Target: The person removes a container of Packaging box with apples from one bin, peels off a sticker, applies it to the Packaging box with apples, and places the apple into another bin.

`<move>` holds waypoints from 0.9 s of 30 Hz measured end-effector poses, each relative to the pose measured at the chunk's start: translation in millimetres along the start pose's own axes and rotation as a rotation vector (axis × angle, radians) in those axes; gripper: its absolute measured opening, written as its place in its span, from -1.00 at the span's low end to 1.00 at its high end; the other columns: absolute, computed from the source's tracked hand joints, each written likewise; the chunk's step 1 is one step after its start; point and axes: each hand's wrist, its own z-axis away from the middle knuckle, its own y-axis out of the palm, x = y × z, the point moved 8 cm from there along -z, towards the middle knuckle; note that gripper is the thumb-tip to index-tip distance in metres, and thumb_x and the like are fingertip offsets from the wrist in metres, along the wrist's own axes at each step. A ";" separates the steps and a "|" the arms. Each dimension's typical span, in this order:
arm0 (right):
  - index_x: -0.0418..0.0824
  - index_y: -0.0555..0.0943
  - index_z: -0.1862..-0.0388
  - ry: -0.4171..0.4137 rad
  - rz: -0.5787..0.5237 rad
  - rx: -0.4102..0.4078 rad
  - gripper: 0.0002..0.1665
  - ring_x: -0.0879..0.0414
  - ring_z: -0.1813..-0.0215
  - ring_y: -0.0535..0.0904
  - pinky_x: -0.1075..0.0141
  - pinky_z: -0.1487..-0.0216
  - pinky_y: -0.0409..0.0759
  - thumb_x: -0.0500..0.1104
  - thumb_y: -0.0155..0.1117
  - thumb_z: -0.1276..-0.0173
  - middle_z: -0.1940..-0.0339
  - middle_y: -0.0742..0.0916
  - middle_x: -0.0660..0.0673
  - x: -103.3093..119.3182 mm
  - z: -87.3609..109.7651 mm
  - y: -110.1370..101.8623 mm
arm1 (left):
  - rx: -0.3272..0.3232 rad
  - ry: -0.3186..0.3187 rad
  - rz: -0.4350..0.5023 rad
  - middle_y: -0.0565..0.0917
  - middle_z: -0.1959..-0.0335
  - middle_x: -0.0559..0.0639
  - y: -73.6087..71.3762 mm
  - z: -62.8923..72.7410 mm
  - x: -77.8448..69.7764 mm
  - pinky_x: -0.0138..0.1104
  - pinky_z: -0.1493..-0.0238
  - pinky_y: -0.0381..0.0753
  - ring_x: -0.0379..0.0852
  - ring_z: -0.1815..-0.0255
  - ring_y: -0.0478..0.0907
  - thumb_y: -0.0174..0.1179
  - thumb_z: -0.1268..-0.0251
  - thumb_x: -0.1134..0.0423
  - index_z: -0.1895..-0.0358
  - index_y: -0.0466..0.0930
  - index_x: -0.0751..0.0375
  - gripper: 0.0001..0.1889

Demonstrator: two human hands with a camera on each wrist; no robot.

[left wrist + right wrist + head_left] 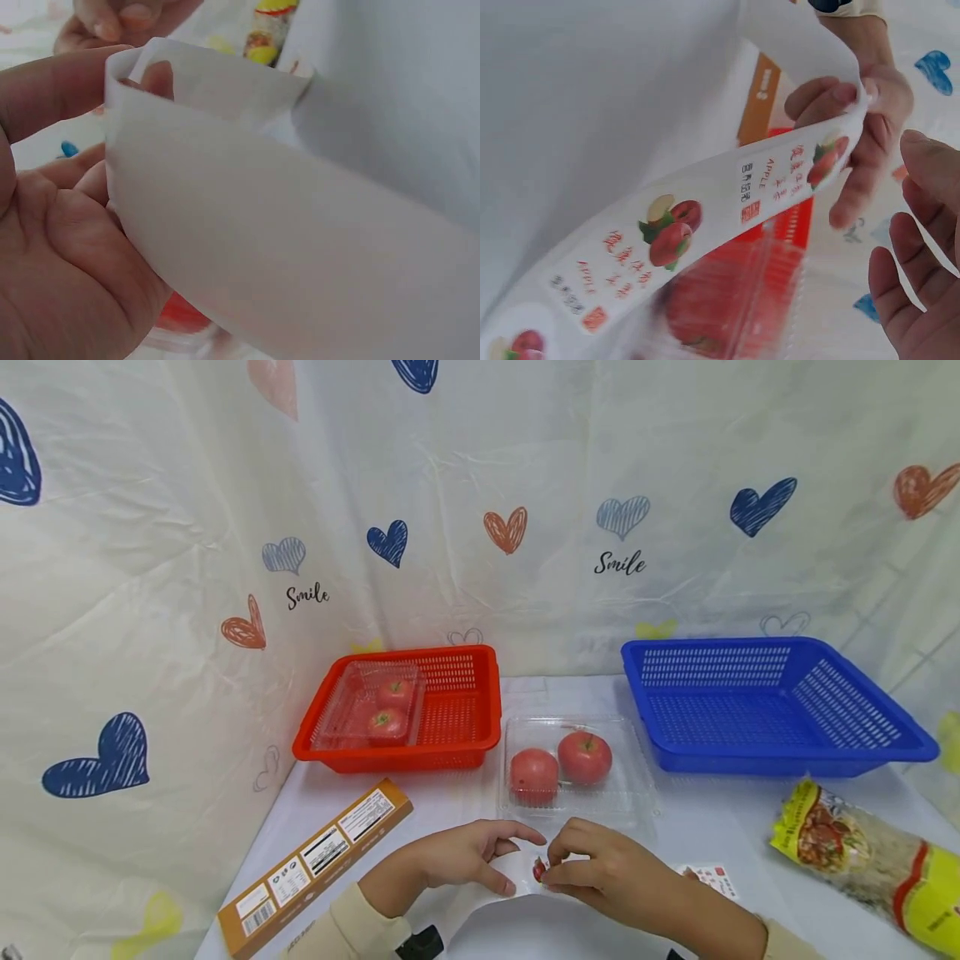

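Note:
A long white strip of apple stickers (671, 229) shows printed apples in the right wrist view; its pale back (247, 202) fills much of the left wrist view. My left hand (480, 858) pinches the strip near one end, which bends over the fingers. My right hand (600, 872) is just beside that end, fingertips close to an apple picture. The right wrist view has the right-hand fingers (896, 296) loosely bent, apart from the strip. Beyond the hands is a clear plastic box (637, 747) with two apples (585, 757) in it.
Back left, a red basket (457, 718) holds another clear box (360, 685) with apples. A blue basket (780, 760) stands back right. An orange-brown carton (315, 868) lies left, and a yellow-ended food packet (862, 860) lies right. The patterned curtain (480, 468) hangs behind.

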 end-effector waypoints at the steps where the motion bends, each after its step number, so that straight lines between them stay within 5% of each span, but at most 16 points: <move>1: -0.05 0.73 0.26 -0.009 -0.003 0.003 -0.82 0.19 0.18 0.54 0.48 0.05 0.51 -0.11 0.18 -0.47 0.22 0.61 0.06 0.0 -4.2 -0.3 | 0.003 0.004 0.017 0.63 -0.04 0.22 0.0 -0.6 -2.5 -0.41 0.07 0.57 0.02 0.04 0.58 0.18 -0.19 0.60 -0.37 0.30 0.22 -0.36; 6: -0.03 0.72 0.22 -0.019 -0.015 0.053 -0.93 0.17 0.17 0.55 0.47 -0.01 0.51 -0.16 0.32 -0.36 0.21 0.60 0.05 -4.1 -16.6 0.2 | 0.034 0.020 0.072 0.57 -0.14 0.23 1.7 -2.3 -12.4 -0.37 -0.06 0.53 0.02 -0.08 0.54 0.11 -0.22 0.58 -0.43 0.21 0.22 -0.32; 15: 0.03 0.72 0.19 0.019 -0.050 0.170 -0.81 0.21 0.11 0.55 0.47 -0.02 0.51 -0.18 0.44 -0.22 0.16 0.60 0.05 -11.2 -21.5 11.7 | 0.028 0.000 0.097 0.58 -0.16 0.18 -0.4 -1.9 -13.6 -0.30 -0.16 0.48 -0.08 -0.06 0.56 0.05 -0.28 0.50 -0.43 0.20 0.22 -0.37; 22: 0.02 0.70 0.23 0.040 -0.070 0.238 -0.84 0.26 0.10 0.53 0.47 -0.01 0.52 -0.19 0.45 -0.21 0.17 0.58 0.08 -15.0 -22.5 16.4 | 0.016 0.000 0.069 0.60 -0.10 0.31 -4.7 -0.8 -12.3 -0.39 0.06 0.57 -0.17 0.14 0.61 0.03 -0.32 0.47 -0.44 0.21 0.20 -0.40; 27: 0.00 0.68 0.26 0.051 -0.081 0.245 -0.82 0.28 0.04 0.53 0.49 -0.08 0.48 -0.20 0.48 -0.18 0.16 0.59 0.10 -15.9 -23.2 17.4 | 0.007 -0.007 0.070 0.69 0.07 0.18 -6.6 -2.0 -11.9 -0.42 0.16 0.58 -0.19 0.22 0.62 0.05 -0.33 0.45 -0.38 0.27 0.24 -0.47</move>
